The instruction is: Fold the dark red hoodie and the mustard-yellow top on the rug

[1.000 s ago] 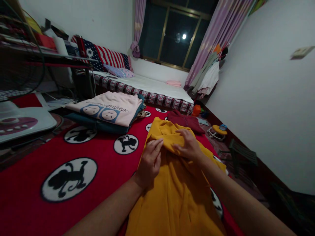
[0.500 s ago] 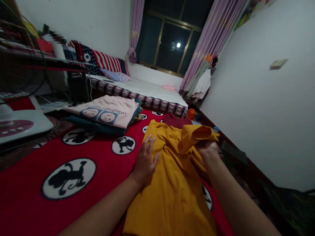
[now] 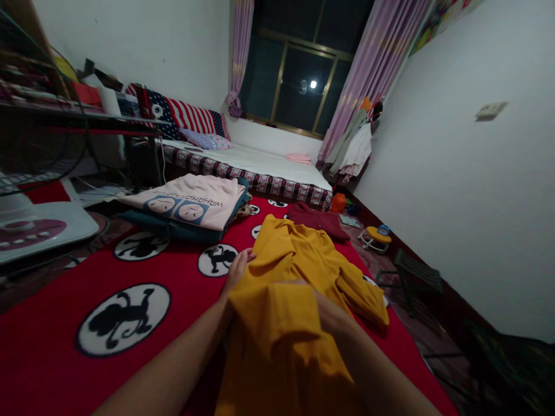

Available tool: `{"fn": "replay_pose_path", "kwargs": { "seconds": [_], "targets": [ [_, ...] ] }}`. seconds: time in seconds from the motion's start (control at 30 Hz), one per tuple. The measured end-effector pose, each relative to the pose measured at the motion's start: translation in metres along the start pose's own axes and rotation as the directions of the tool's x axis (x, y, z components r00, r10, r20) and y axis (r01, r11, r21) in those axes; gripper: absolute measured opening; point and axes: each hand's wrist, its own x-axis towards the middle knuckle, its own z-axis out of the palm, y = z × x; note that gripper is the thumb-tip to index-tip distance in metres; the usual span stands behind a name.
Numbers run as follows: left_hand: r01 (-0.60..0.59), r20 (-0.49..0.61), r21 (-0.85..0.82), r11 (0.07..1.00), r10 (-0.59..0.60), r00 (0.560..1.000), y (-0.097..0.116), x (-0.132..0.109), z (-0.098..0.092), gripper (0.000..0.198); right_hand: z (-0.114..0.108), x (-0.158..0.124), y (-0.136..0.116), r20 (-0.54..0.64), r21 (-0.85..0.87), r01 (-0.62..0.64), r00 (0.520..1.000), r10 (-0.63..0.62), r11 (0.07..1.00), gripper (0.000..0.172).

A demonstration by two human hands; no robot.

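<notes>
A yellow long-sleeved top (image 3: 314, 248) lies spread out in front of me, its right sleeve (image 3: 366, 294) angled out to the right. The other sleeve (image 3: 277, 309) is lifted and folded back toward me over the body of the top. My right hand (image 3: 318, 297) grips this raised sleeve; the cloth covers most of its fingers. At the top's left edge, my left hand (image 3: 237, 270) rests with fingers stretched out along the cloth, its thumb hidden. Beneath the top is a red blanket (image 3: 186, 312) with round monkey prints.
A folded pile with a pink printed shirt (image 3: 195, 196) on top lies at the left. Behind the yellow top is a folded dark red garment (image 3: 318, 219). Stools, one with a yellow seat (image 3: 377, 234), stand along the right wall. A fan base (image 3: 47, 225) is at far left.
My right hand has moved left and toward me, leaving the right sleeve lying flat and now holding the left one. My left hand has shifted to the top's left edge.
</notes>
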Motion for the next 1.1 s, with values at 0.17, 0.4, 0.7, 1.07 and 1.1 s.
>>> {"fn": "replay_pose_path", "kwargs": {
  "seconds": [0.17,0.4,0.7,1.07,1.1],
  "targets": [
    [0.114,0.027,-0.052,0.992,-0.113,0.993,0.005,0.005,-0.004,0.040,0.028,-0.013,0.021,0.669,-0.151,0.210,0.741,-0.057,0.966,0.014],
    [0.007,0.116,0.452,0.892,-0.066,0.991,0.024,0.027,0.000,0.040,0.035,-0.020,0.051,0.484,-0.059,0.379,0.820,-0.306,0.923,0.016],
    [-0.217,0.226,0.755,0.619,0.065,0.972,0.029,0.119,0.076,0.031,0.035,-0.021,0.058,0.541,-0.104,0.406,0.789,-0.291,0.908,0.019],
    [-0.188,0.221,0.878,0.441,-0.024,0.975,0.019,0.175,0.117,0.020,0.021,-0.024,0.062,0.050,-0.025,0.044,0.998,-0.042,0.999,0.023],
    [-0.182,0.223,0.871,0.456,-0.037,0.974,0.020,0.176,0.115,0.019,0.020,-0.019,0.063,-0.099,-0.072,0.011,0.995,-0.019,0.997,0.020]
  ]
}}
